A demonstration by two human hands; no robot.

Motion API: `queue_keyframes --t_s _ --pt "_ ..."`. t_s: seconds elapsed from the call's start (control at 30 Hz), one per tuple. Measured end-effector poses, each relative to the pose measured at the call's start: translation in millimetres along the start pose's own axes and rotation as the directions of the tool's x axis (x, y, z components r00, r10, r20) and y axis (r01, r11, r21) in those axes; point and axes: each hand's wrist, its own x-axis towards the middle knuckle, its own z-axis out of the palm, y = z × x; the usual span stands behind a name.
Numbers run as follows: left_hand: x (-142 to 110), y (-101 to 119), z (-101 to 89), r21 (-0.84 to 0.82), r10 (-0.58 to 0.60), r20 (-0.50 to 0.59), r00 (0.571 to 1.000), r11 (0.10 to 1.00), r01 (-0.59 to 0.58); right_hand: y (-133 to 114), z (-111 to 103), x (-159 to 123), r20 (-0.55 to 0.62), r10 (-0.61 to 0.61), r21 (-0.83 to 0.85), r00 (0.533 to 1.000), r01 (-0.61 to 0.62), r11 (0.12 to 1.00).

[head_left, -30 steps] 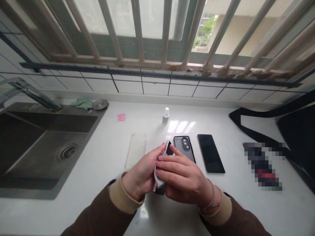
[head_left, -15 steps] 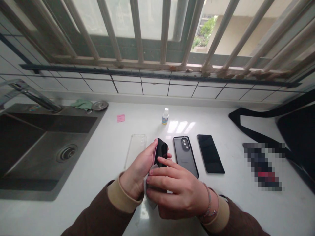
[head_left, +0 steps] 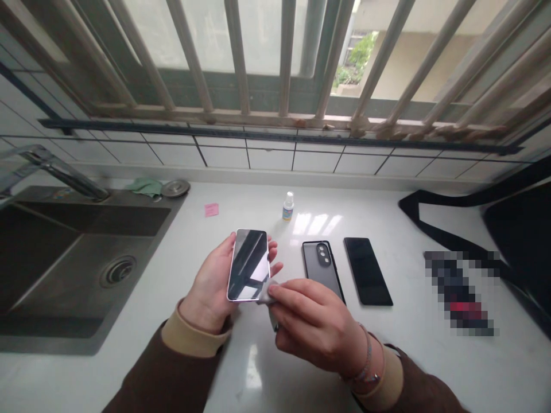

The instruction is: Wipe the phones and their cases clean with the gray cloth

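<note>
My left hand (head_left: 210,284) holds a phone (head_left: 248,264) flat above the white counter (head_left: 413,355), its dark screen up and reflecting the window bars. My right hand (head_left: 314,324) pinches a small grey cloth (head_left: 267,291) against the phone's lower right corner. Just right of the hands a black phone case (head_left: 322,268) lies with its camera cut-out up. A second dark phone (head_left: 367,271) lies beside the case. A small dropper bottle (head_left: 288,206) stands behind them.
A steel sink (head_left: 64,258) with a tap (head_left: 55,169) fills the left. A pink sticky note (head_left: 211,209), a green rag (head_left: 146,185) and a metal drain lid (head_left: 175,186) sit near it. A black bag with a strap (head_left: 508,229) lies right. Barred window behind.
The phone was on edge between both hands; my left hand has turned it screen-up and moved it left. My right hand has dropped with the cloth to the phone's lower corner.
</note>
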Motion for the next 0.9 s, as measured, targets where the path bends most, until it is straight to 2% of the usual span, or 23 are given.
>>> queue_keyframes --t_s 0.07,0.13,0.2,0.23,0.3,0.37,0.4,0.43,0.5,0.57,0.63,0.67,0.73,0.83,0.87,0.9 --pt "-1 6 -4.1 0.008 0.061 -0.017 0.998 0.998 -0.06 -3 0 0 -0.045 0.057 0.056 0.997 -0.055 0.997" --pt "-1 11 -9.5 0.046 0.107 -0.028 0.994 0.993 -0.106 -7 -1 1 -0.052 0.166 0.23 0.985 -0.15 0.962" --pt "-2 16 -15.1 0.111 0.13 -0.041 0.991 0.986 -0.125 -10 -1 3 0.057 0.298 0.453 0.953 -0.29 0.843" --pt "-2 18 -17.7 0.148 0.13 -0.054 0.99 0.982 -0.12 -12 0 4 0.154 0.349 0.52 0.925 -0.376 0.767" --pt "-2 21 -22.2 0.22 0.13 -0.096 0.987 0.97 -0.106 -14 3 5 0.369 0.407 0.514 0.836 -0.548 0.66" --pt "-1 24 -25.8 0.267 0.13 -0.141 0.982 0.96 -0.089 -15 9 4 0.532 0.451 0.373 0.717 -0.676 0.635" --pt "0 26 -27.0 0.278 0.125 -0.158 0.98 0.957 -0.077 -15 11 3 0.575 0.474 0.294 0.667 -0.709 0.641" --pt "0 27 -27.7 0.285 0.117 -0.17 0.978 0.956 -0.064 -15 13 1 0.594 0.491 0.231 0.637 -0.72 0.654" --pt "0 28 -27.6 0.291 0.094 -0.186 0.978 0.956 -0.037 -15 14 -3 0.576 0.521 0.154 0.629 -0.71 0.687" --pt "0 26 -25.2 0.291 0.088 -0.187 0.978 0.956 -0.03 -14 13 -5 0.502 0.565 0.129 0.656 -0.702 0.701" --pt "-1 21 -21.2 0.28 0.096 -0.16 0.982 0.959 -0.048 -11 11 -5 0.389 0.625 0.153 0.677 -0.717 0.68" --pt "-1 18 -18.8 0.27 0.099 -0.132 0.986 0.961 -0.06 -9 11 -5 0.337 0.661 0.189 0.67 -0.736 0.65" --pt "-1 7 -14.1 0.244 0.077 -0.048 0.996 0.968 -0.063 -4 12 -5 0.293 0.729 0.331 0.618 -0.781 0.529" --pt "1 -16 -7.9 0.198 -0.031 0.092 0.995 0.98 0.012 0 21 -7 0.414 0.765 0.593 0.494 -0.784 0.185" --pt "3 -25 -6.4 0.195 -0.042 0.121 0.992 0.981 0.018 1 24 -8 0.456 0.752 0.649 0.476 -0.756 0.084" --pt "4 -34 -5.3 0.195 0.001 0.141 0.99 0.98 -0.029 1 28 -9 0.477 0.741 0.691 0.473 -0.722 0.016"
